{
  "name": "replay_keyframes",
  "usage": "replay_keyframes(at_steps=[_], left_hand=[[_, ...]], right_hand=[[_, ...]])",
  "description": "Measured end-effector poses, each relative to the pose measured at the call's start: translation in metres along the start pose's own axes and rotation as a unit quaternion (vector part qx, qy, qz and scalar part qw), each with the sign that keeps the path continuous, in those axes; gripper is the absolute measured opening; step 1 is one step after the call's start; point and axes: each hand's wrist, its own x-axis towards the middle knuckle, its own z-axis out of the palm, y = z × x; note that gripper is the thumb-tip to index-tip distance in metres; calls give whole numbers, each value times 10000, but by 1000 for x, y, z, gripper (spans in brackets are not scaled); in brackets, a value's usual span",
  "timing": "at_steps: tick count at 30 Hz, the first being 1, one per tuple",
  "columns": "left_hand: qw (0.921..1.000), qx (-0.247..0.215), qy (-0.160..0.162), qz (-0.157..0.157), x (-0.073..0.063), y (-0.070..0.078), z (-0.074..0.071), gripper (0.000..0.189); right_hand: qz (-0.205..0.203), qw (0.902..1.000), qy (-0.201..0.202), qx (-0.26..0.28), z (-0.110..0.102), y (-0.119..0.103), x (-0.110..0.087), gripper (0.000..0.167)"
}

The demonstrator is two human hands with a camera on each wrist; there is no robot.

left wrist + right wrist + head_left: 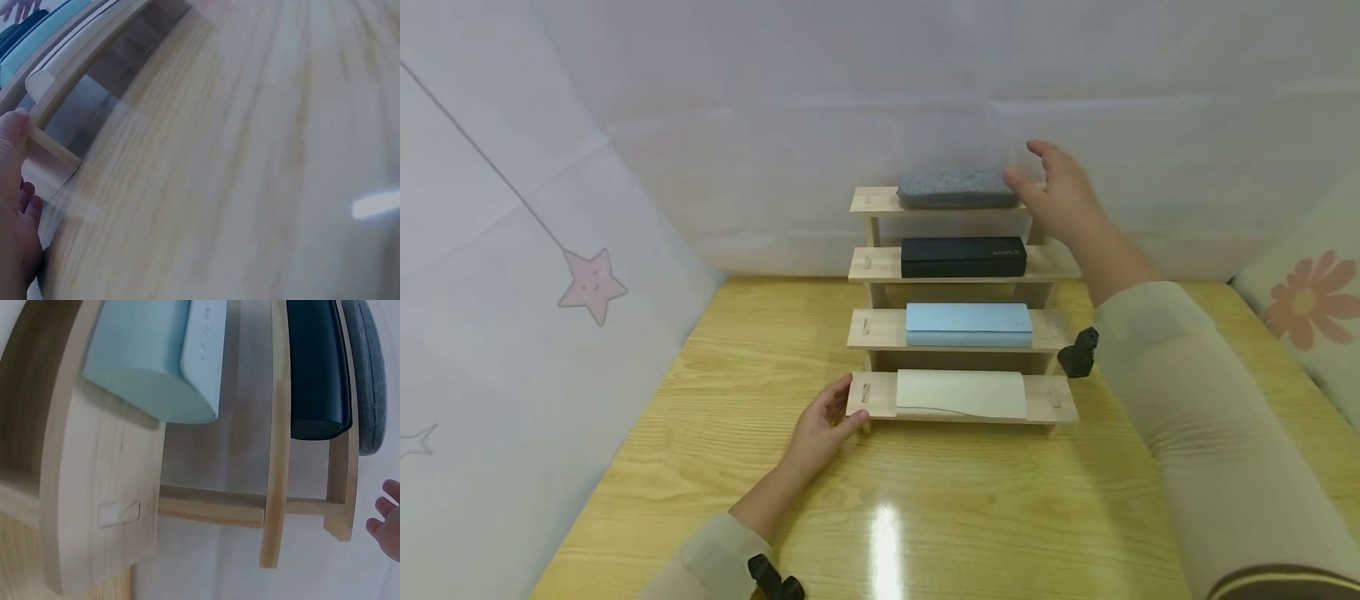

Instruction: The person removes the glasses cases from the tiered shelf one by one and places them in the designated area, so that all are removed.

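Note:
A stepped wooden display rack (880, 332) stands on the table with a case on each of its tiers. My left hand (820, 429) holds the left end of the lowest tier, thumb at the front corner and fingers at the side; in the left wrist view the thumb (14, 128) lies against the wood. My right hand (1060, 193) is raised at the right end of the top tier, fingers spread, beside a grey felt glasses case (957, 190). Below sit a black glasses case (962, 258), a light blue case (968, 325) and a cream flap case (961, 393).
The yellow wood-grain table (715, 467) extends around the rack. A pale cloth backdrop (790, 142) rises close behind it, with side panels bearing a pink star (592, 285) and a flower (1303, 300). Black wrist camera mounts (1078, 354) stick out from both sleeves.

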Motion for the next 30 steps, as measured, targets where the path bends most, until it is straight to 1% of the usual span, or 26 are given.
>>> replay_keyframes(at_steps=[3,5,11,14,19,22,30], left_hand=[[9999,-104,113,63,-2,0,3,66],[9997,-166,129,90,-2,0,4,65],[9996,-258,120,76,-3,-1,7,64],[9995,-272,134,92,-3,-2,8,65],[9995,-306,99,33,-4,-2,10,65],[9995,-293,71,46,-5,-2,11,65],[9996,-263,76,111,-5,2,14,65]], right_hand=[[66,10000,-30,23,3,-3,2,79],[57,10000,-39,38,5,-5,3,80],[-237,9996,-122,-26,10,-7,6,84],[-316,9993,-184,-107,12,-7,8,86],[-199,9994,-283,-66,15,-6,12,90],[-104,9994,-317,-34,17,-7,14,92],[-29,9994,-339,-85,19,-9,18,92]])
